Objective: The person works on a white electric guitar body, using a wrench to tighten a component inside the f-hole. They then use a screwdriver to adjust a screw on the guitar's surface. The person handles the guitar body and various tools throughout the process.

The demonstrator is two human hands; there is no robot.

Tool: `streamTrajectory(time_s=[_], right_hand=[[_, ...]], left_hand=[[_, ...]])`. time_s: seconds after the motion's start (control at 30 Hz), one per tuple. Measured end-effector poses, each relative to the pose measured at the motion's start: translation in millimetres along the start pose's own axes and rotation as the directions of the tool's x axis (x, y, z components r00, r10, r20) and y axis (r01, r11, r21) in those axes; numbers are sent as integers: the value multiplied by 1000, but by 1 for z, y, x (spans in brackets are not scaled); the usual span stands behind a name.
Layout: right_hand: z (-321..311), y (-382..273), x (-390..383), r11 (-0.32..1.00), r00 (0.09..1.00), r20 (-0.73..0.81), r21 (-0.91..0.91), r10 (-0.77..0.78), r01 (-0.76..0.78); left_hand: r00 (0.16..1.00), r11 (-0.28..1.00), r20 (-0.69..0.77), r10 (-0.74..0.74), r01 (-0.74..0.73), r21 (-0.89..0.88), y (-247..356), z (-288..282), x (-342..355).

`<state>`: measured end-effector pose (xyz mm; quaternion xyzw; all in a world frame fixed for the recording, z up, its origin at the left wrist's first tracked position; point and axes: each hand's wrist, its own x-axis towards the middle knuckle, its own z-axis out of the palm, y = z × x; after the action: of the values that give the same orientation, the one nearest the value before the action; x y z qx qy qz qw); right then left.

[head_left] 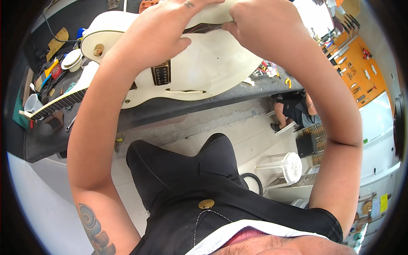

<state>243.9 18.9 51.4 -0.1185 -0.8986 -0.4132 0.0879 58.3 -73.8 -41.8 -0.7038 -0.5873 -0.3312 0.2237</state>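
Note:
A white hollow-body electric guitar (212, 61) lies on a dark workbench, its neck (63, 102) running to the lower left. On its top are a black pickup (162, 74) with a gold surround and an f-shaped sound hole (185, 91). A dark slot with reddish-brown tones shows near the far side of the body. My left hand (163, 27) rests over the body, thumb apart, fingers stretched toward the right and partly cut off by the top edge. Beside the slot, my right hand (259, 21) is closed, its thumb at the slot's right end; what it pinches is hidden.
At left, the bench (140, 117) carries white round containers (72, 59), a clear cup (32, 103), a wrench (70, 124) and assorted tools. Yellow-handled pliers (288, 82) lie at right. Tools hang on an orange board (361, 70). Beyond the bench are a white stool (291, 168) and a seated person (293, 110).

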Motion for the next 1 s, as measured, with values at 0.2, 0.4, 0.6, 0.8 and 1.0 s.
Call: streamTrajectory(time_s=[0.2,0.4,0.6,0.8,1.0], right_hand=[[13,4,7,999,1000,-17,33,-23,24],[17,10,14,979,998,42,194,50,-57],[17,13,17,911,993,97,401,61,-96],[19,16,15,823,978,146,530,147,-203],[20,20,15,804,970,176,545,166,-237]], left_hand=[[1000,1000,-6,25,-25,-4,2,-1,1],[1000,1000,-7,13,-13,9,1,2,0],[1000,1000,-2,-8,8,5,13,-4,-2],[998,997,-44,53,-50,63,-3,7,-1],[999,999,-37,2,-1,43,2,6,0]])
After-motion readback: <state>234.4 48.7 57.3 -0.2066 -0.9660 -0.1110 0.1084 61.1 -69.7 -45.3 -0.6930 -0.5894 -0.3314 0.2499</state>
